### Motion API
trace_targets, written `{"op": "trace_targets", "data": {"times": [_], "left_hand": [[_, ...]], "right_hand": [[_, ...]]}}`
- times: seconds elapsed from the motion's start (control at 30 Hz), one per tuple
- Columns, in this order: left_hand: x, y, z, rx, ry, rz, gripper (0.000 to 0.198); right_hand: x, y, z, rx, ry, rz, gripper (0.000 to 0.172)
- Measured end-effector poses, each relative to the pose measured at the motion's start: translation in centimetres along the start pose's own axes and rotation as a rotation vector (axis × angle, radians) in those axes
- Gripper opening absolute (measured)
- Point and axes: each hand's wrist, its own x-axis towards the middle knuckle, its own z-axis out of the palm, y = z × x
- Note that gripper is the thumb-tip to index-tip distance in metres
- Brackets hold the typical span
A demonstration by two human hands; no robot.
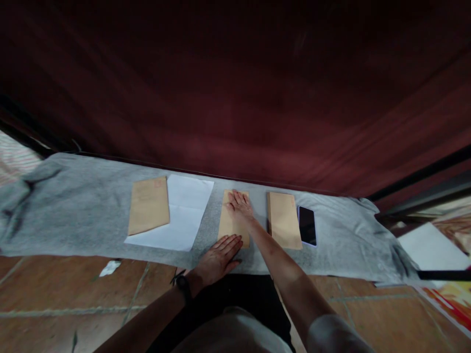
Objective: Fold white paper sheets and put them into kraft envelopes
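Observation:
A brown paper envelope (231,220) lies flat on the grey cloth in front of me. My right hand (241,205) rests on its upper part, fingers stretched out and palm down. On its lower left corner lies my left hand (220,257), flat, with the fingers extended and a dark band on the wrist. To the right is a stack of brown envelopes (285,220). Another brown envelope (149,205) sits at the left, partly covering white paper (187,211).
A phone (307,225) with a dark screen lies just right of the stack. The grey cloth (91,211) covers a long narrow surface, backed by a dark red panel (235,108). A white scrap (110,267) is on the tiled floor (66,284).

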Motion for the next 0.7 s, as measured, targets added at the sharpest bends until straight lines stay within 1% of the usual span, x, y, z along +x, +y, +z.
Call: {"op": "trace_targets", "data": {"times": [0.07,0.13,0.3,0.53,0.6,0.7], "left_hand": [[0.0,0.0,0.1,0.010,0.015,0.005,0.057],[0.0,-0.1,0.1,0.026,0.036,0.007,0.055],[0.0,-0.3,0.6,0.041,0.067,-0.009,0.050],[-0.4,-0.3,1.3,0.009,0.158,-0.105,0.043],[-0.6,-0.3,1.3,0.017,0.189,-0.132,0.041],[-0.8,-0.4,1.2,0.033,0.215,-0.181,0.039]], "right_hand": [[-1.1,-0.3,0.0,0.008,0.014,-0.002,0.054],[-2.8,-0.5,0.0,0.009,0.036,-0.018,0.054],[-8.2,-0.8,-0.1,-0.023,0.064,-0.074,0.052],[-15.6,-1.8,-0.6,0.001,0.122,-0.127,0.051],[-17.2,-2.0,-0.6,0.040,0.145,-0.120,0.051],[-18.5,-2.2,-0.6,0.114,0.189,-0.065,0.042]]}}
